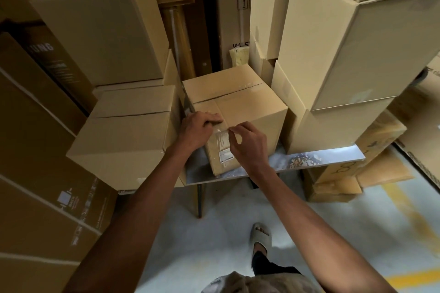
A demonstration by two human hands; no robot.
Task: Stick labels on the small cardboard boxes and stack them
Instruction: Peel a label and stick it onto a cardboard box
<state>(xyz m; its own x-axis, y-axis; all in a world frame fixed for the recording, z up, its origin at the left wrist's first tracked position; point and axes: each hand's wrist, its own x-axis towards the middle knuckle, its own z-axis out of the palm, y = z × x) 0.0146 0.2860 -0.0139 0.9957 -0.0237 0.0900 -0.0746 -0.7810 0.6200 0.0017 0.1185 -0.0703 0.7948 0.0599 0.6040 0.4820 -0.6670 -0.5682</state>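
At the centre of the frame a small brown cardboard box with a taped top seam (238, 107) sits on a pale grey metal table (321, 159), its near face turned toward the person. On that face a clear glossy adhesive sleeve (222, 137) runs down from the top edge, and below it sits a small white printed label with a barcode (226, 156). The left hand (201, 126) lies over the box's near top edge, fingers curled down onto the upper end of the sleeve and pressing it to the cardboard. The right hand (247, 143) pinches the sleeve's upper right corner between thumb and fingertips.

The step in hand looks like the sticking itself: the sleeve is being laid over or smoothed onto the front face. Next, a firm sweep downward over the film should seat it without creases, and then the box can be lifted onto a stack.

Just left, touching or nearly so, stands a wider plain brown carton (128, 135); taller tan cartons (345, 54) rise at the right. A beige slipper (260, 234) shows on the grey concrete floor (214, 233) below.
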